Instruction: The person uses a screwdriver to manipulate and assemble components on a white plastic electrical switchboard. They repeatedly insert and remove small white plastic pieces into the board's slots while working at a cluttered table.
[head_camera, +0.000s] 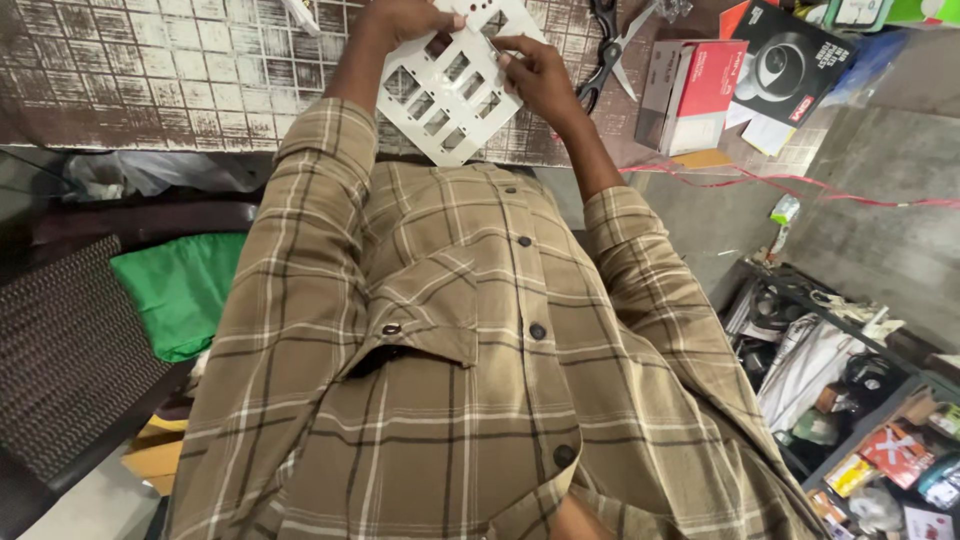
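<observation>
- White switch plate (450, 85) with rows of rectangular cutouts is held tilted, above the tiled tabletop (150, 70), just past the checked shirt (450, 380).
- Left hand (395, 22) grips its upper edge and right hand (540, 75) its side, fingers (510, 45) pinched narrow on the rim; thin bars between cutouts could snap if twisted.
- A slip would likely drop it onto the tabletop.
- Scissors (605, 45), seemingly open, lie just beyond the right hand, near a red-and-white box (690, 90): a careless reach risks a cut.
</observation>
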